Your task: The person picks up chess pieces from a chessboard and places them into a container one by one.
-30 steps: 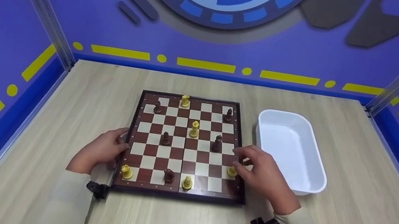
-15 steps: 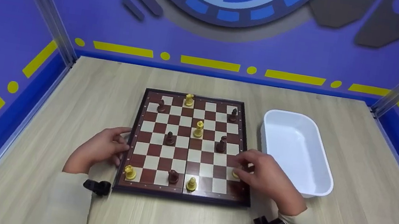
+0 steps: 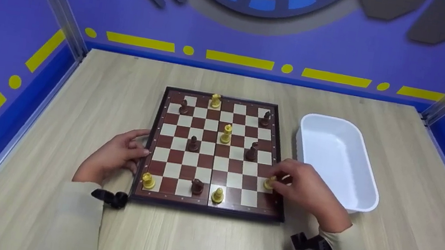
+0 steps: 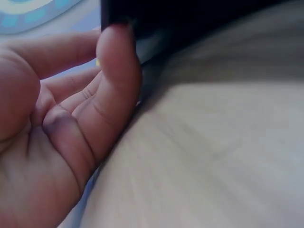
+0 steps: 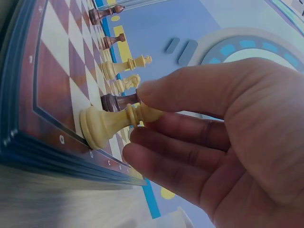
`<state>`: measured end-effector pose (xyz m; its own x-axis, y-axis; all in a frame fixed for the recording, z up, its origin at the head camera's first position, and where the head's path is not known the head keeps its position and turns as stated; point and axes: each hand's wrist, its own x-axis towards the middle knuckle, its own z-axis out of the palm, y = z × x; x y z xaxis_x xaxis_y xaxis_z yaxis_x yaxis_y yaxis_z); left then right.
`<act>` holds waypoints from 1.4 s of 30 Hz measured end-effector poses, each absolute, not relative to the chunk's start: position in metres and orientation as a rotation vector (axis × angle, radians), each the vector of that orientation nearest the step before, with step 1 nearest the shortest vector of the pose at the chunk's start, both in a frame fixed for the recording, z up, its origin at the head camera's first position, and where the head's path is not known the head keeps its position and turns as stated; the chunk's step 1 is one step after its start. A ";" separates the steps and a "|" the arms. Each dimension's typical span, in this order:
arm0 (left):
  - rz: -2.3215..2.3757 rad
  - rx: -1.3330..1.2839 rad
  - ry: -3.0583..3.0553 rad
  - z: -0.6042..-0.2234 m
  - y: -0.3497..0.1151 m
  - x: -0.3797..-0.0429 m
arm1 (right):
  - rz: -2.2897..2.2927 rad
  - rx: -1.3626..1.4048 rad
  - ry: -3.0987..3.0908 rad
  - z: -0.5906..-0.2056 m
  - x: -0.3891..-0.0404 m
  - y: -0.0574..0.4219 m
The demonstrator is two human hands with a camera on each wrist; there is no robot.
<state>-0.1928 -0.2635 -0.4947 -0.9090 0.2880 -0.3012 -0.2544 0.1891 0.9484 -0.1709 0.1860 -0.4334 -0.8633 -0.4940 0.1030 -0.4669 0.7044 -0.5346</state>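
My right hand [image 3: 306,186] pinches the top of a yellow chess piece [image 5: 102,126] between thumb and fingers; its head is hidden. The piece stands near the right edge of the brown-and-white chessboard [image 3: 217,177]. At the board's left edge, my left hand [image 3: 116,153] touches the dark rim with its thumb and fingertips. Closest to the right hand is a tall dark piece [image 3: 251,152]. A yellow pawn [image 3: 217,195], a dark knight [image 3: 197,186] and a yellow rook [image 3: 148,181] stand along the near side.
A yellow king [image 3: 226,134] stands mid-board. Around it are a dark pawn [image 3: 193,144], a yellow knight [image 3: 215,101] at the far edge and a dark piece in each far corner area. A white plastic tub [image 3: 334,159] sits right of the board. Blue walls [image 3: 244,35] enclose the table.
The right hand's thumb and fingers have come together round the yellow piece at the right edge. The left hand stays at the board's rim. The head view has shifted slightly.
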 end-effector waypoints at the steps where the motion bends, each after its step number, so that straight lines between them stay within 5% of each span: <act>1: 1.784 0.029 2.038 -0.495 -0.263 -0.194 | -0.871 -0.796 2.858 -0.432 -0.172 0.186; 42: 1.873 0.037 1.954 -0.501 -0.268 -0.193 | -0.820 -0.927 2.903 -0.430 -0.171 0.186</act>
